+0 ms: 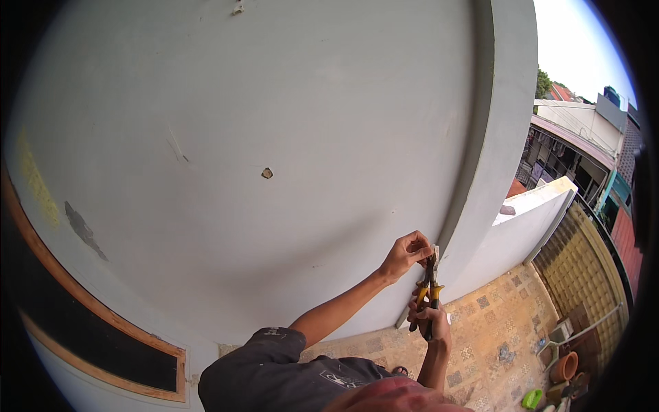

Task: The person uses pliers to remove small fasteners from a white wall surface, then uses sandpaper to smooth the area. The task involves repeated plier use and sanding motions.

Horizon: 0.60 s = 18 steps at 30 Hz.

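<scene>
My right hand [435, 322] grips combination pliers [432, 286] by their black and yellow handles, with the jaws pointing up. My left hand [409, 255] is raised beside the jaws, thumb and fingertips drawn together right against them. Whether a small thing sits between those fingertips or in the jaws is too small to tell. Both hands are in front of a pale grey painted wall [329, 154], close to the projecting white pillar [476, 206] at its right end.
A chipped hole [266, 173] marks the wall, and a bare grey patch [85, 232] shows at left above a wood-framed window [180, 373]. Patterned tiles [484, 329] cover the floor. A low white wall [535, 226], a yellowish gate panel [582, 262] and a terracotta pot [564, 366] stand at right.
</scene>
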{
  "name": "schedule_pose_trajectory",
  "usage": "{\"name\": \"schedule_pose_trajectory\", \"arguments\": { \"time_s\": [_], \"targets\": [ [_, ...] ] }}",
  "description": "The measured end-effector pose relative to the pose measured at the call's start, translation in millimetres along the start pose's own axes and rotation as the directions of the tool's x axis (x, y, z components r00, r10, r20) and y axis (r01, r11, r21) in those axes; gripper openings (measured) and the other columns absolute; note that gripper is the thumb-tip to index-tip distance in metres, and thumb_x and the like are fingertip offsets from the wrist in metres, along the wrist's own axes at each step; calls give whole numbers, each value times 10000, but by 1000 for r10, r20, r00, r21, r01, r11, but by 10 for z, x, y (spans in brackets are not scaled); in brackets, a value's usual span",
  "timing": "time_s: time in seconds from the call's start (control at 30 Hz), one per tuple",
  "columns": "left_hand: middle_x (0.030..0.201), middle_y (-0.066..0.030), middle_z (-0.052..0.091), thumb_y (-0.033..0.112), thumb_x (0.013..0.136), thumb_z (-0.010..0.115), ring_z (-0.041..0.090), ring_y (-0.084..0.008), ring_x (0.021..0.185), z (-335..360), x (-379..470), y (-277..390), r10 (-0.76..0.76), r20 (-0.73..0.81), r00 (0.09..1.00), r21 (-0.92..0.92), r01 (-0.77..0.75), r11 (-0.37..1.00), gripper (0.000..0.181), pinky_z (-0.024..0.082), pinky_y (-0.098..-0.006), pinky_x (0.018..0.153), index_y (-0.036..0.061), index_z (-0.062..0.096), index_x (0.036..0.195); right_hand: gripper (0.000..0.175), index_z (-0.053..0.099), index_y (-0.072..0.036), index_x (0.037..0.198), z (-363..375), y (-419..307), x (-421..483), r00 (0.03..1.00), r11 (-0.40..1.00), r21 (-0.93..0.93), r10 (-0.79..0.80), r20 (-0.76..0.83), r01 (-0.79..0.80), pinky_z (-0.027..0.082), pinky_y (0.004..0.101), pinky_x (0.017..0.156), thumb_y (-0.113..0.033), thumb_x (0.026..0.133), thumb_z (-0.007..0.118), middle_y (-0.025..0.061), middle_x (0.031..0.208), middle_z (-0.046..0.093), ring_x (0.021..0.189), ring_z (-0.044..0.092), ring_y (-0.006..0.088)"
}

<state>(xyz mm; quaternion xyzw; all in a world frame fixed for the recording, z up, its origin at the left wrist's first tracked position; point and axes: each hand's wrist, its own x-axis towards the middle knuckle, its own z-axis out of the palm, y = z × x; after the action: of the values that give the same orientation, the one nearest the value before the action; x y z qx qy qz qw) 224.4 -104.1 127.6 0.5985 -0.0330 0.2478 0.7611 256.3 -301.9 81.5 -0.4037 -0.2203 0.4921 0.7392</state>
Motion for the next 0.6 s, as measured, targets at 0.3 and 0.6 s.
{"name": "schedule_pose_trajectory", "arguments": {
  "time_s": [0.3,0.6],
  "targets": [
    [968,-28,676,172,984,723,693,-141,933,538,417,-986,-138,-100,985,-51,134,990,173,603,-310,831,43,631,1054,693,500,-25,1286,-1379,-558,0,983,976,-124,169,-68,-177,481,331,634,-13,595,536,88,838,516,660,524,194],
    [929,-50,648,94,990,691,709,-170,844,583,111,-1153,-148,-265,953,-25,147,989,132,623,-340,796,16,596,1041,668,486,-14,1323,-1648,-496,35,976,966,-150,202,-78,-212,482,308,637,-37,658,542,77,875,515,687,528,175]
  ]
}}
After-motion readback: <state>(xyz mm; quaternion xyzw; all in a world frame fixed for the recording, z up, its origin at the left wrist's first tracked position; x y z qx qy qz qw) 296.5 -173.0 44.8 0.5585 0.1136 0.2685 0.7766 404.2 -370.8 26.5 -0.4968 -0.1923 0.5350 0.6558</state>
